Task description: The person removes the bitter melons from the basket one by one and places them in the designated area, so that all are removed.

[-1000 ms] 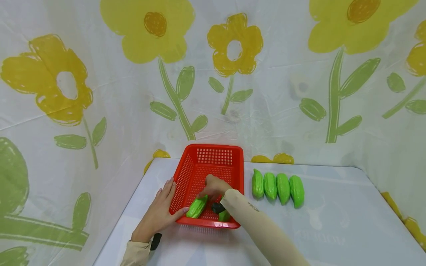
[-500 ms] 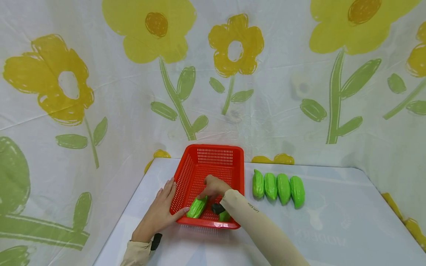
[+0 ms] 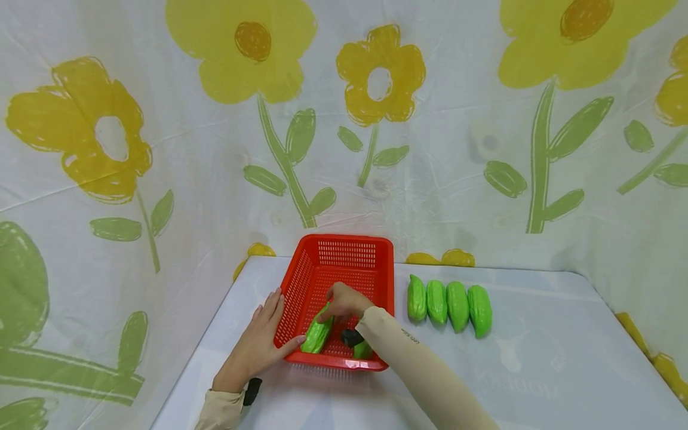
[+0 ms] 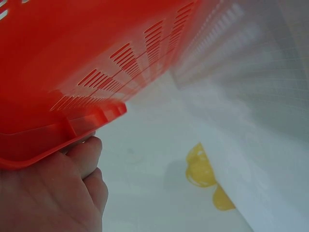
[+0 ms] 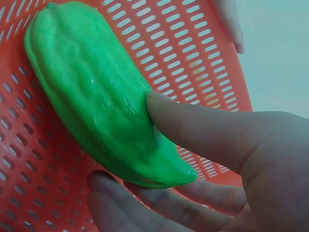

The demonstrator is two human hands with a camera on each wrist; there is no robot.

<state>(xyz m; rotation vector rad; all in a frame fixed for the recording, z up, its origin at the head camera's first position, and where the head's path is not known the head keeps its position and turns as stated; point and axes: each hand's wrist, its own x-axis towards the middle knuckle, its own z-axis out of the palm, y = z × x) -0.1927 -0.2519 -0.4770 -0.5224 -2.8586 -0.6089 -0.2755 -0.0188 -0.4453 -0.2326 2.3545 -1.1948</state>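
Observation:
A red perforated plastic basket (image 3: 349,362) stands on the table. Inside it, near the front left corner, lies a glossy green bitter melon (image 3: 316,337) with ridged skin. My right hand (image 3: 346,301) holds this melon near its pointed end, the thumb (image 5: 203,128) on one side and the fingers on the other. Another green melon (image 3: 362,350) lies in the front right corner, partly hidden by the right wrist. My left hand (image 3: 260,337) rests on the basket's left side, with straight fingers along the outer wall and the thumb at the front corner.
Right of the basket, several similar green melons (image 3: 458,306) lie in a row on the pale table (image 3: 537,358). A flower-printed white cloth (image 3: 441,197) hangs behind the table and along both sides.
The melon under my right hand has shifted slightly, and its pointed end now shows farther up past the thumb. My left hand and the basket stay in place.

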